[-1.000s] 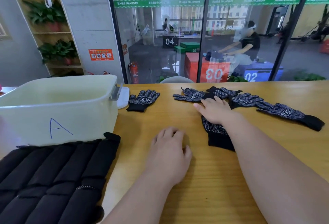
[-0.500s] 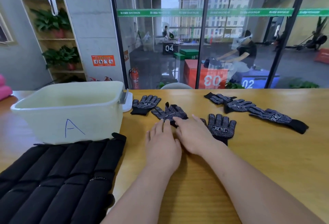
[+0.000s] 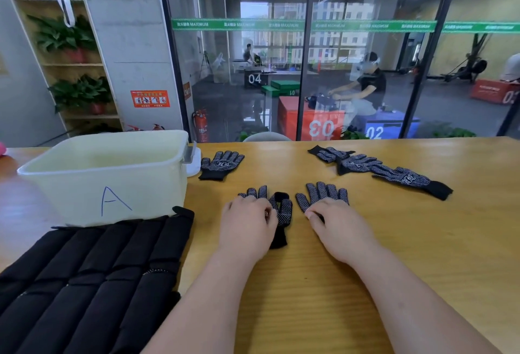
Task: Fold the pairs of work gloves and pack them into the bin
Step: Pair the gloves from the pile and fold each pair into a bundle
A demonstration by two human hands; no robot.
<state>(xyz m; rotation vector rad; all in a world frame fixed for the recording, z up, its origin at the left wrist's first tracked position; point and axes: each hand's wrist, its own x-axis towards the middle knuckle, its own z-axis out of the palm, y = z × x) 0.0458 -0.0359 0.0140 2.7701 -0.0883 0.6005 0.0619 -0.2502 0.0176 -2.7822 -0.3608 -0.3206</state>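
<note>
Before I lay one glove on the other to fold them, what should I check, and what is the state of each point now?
1. Left hand on the left glove: ok, it rests on it.
2. Right hand on the right glove: ok, its fingers lie on it.
3. Left glove flat: not ok, it is bunched up beside the thumb.
4. Right glove flat: ok where it shows; its cuff is hidden under the hand.
5. The two gloves make a matching pair: cannot tell.
6. Bin open on top: ok, no lid covers it.
</note>
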